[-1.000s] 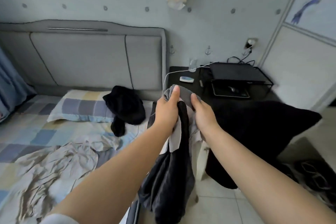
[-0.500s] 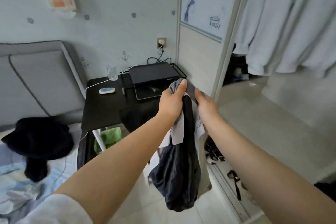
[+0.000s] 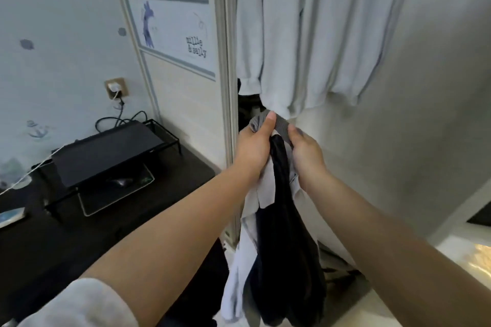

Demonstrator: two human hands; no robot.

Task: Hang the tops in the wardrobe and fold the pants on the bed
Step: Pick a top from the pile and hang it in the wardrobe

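A black and white top (image 3: pixel 281 241) with a grey ribbed collar hangs from both my hands at chest height. My left hand (image 3: pixel 255 148) grips the collar with the thumb up over it. My right hand (image 3: pixel 305 151) pinches the collar's other side. Straight ahead is the open wardrobe (image 3: pixel 398 154), where several pale hanging garments (image 3: pixel 318 34) fill the upper part. The held top hangs just in front of the wardrobe's opening, below those garments. No hanger is visible in the top.
The wardrobe's sliding door (image 3: pixel 180 61) with a blue print stands to the left. A black desk (image 3: pixel 79 220) with a black riser shelf (image 3: pixel 106 151) and cables sits at lower left. Dark items lie on the wardrobe floor (image 3: pixel 342 271).
My view has swung right from the bed and desk to the open wardrobe. Both hands keep the same hold on the top's collar, which is now closer to the hanging clothes.
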